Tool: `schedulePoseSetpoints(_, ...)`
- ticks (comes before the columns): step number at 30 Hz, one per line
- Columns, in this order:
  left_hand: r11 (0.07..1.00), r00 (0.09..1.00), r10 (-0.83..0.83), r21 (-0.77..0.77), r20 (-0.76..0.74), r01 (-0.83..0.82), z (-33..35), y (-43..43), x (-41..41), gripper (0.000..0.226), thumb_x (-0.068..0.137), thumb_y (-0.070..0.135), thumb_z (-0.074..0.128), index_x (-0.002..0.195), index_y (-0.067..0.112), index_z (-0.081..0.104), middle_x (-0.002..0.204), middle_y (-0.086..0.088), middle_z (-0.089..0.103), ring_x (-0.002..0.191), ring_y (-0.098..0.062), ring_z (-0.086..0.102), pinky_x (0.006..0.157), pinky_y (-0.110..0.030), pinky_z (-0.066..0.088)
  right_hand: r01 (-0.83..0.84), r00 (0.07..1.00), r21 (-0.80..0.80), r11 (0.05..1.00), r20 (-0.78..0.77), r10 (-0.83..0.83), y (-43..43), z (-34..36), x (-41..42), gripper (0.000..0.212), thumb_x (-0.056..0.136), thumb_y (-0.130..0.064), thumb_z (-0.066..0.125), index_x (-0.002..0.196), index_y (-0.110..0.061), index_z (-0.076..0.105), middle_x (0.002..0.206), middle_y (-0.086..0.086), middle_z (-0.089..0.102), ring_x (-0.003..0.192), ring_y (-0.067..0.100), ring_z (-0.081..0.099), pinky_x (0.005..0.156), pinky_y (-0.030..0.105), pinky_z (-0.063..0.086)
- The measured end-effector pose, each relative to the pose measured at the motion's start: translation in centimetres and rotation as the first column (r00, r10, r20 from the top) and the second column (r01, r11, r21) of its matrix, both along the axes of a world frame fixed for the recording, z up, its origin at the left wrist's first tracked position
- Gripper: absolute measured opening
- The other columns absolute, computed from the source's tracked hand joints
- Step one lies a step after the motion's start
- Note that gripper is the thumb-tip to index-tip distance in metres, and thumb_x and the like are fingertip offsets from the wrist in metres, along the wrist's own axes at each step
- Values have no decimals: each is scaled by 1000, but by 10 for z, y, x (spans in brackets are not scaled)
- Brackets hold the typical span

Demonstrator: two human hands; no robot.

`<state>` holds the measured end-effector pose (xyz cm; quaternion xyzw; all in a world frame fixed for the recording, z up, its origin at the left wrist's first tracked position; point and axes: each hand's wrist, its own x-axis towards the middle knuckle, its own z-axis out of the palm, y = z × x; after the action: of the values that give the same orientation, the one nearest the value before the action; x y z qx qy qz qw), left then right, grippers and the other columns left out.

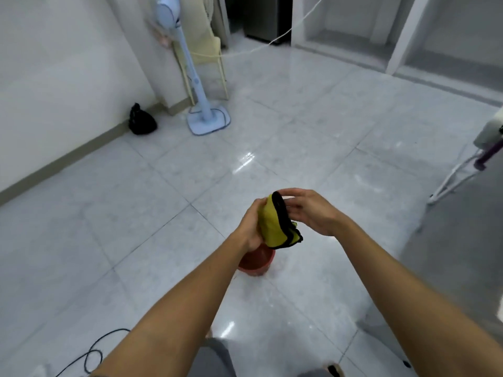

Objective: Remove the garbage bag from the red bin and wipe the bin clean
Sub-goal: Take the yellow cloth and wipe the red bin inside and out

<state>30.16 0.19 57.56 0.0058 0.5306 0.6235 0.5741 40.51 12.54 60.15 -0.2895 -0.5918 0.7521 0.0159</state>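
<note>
Both my hands are raised over the red bin (255,263), which stands on the floor and is partly hidden behind my left wrist. My left hand (251,227) grips a yellow cloth with a black edge (275,223). My right hand (310,210) is beside the cloth, its fingers touching the black edge near the top. A tied black garbage bag (142,120) lies on the floor against the left wall, far from the bin.
A pale blue standing fan (202,77) stands by the wall at the back, with a yellow drying rack (209,54) behind it. A white cord (272,42) runs across the back. A black cable (94,355) lies at the lower left. A white stand's legs (451,180) are at the right.
</note>
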Motion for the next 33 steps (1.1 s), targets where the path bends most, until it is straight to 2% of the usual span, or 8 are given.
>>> schedulePoseSetpoints(4,993,984,114,-45,136,-109,-24,-33,-64,54,81,23,29,119,-1,57,120,-26,59,113,-40,54,106,-51,37,-34,991,205,978,137,6,-31,-37,-54,26,90,-5,57,107,-24,62,105,0,70,96,18,63,73,22,48)
schedulePoseSetpoints(9,981,957,196,-32,215,-194,-53,-63,-135,42,62,20,42,89,-1,67,90,-20,68,84,-32,66,81,-40,53,-127,980,-188,974,129,153,-62,-97,-115,33,97,-31,51,128,-21,55,110,4,64,92,20,63,78,31,49)
schedulePoseSetpoints(14,999,988,34,-40,148,-28,-128,-65,-181,58,76,50,54,107,3,65,106,-17,66,99,-31,61,101,-42,43,-39,991,-138,990,125,56,-67,-183,-161,32,94,-24,58,125,-15,58,120,14,64,108,28,62,90,46,50)
schedulePoseSetpoints(18,997,1000,0,-73,-6,-1,-226,-57,-197,31,91,31,53,109,7,63,100,-14,70,98,-29,65,93,-41,52,89,992,-134,987,104,-75,-54,-260,-181,6,91,-26,60,89,-21,62,81,0,67,66,11,66,54,22,51)
schedulePoseSetpoints(20,998,1000,-4,-55,-24,3,-282,-57,-198,28,93,27,55,113,9,61,104,-13,70,96,-27,67,87,-39,55,206,977,-168,964,87,-193,-48,-309,-188,13,91,-28,59,79,-24,60,72,-3,64,58,11,62,48,19,45)
schedulePoseSetpoints(25,997,992,28,-66,-120,-36,-406,-51,-208,43,93,26,57,130,4,53,128,-17,60,104,-27,63,87,-38,53,241,970,-89,966,52,-237,-27,-425,-209,10,90,-29,64,87,-19,64,84,1,66,79,16,65,68,26,54)
schedulePoseSetpoints(30,993,986,116,-12,-116,-119,-486,-38,-214,46,95,24,55,136,8,45,131,-18,57,118,-33,57,97,-47,47,175,984,-171,970,15,-175,-17,-505,-214,73,70,-52,73,123,-5,58,116,14,69,107,26,67,93,37,53)
schedulePoseSetpoints(33,992,982,120,43,-143,-115,-509,-33,-215,43,94,15,57,134,15,44,128,-13,58,114,-31,58,94,-48,49,116,991,-196,974,-40,-127,-10,-535,-211,45,76,-30,77,112,-8,62,107,11,73,98,23,71,80,33,58)
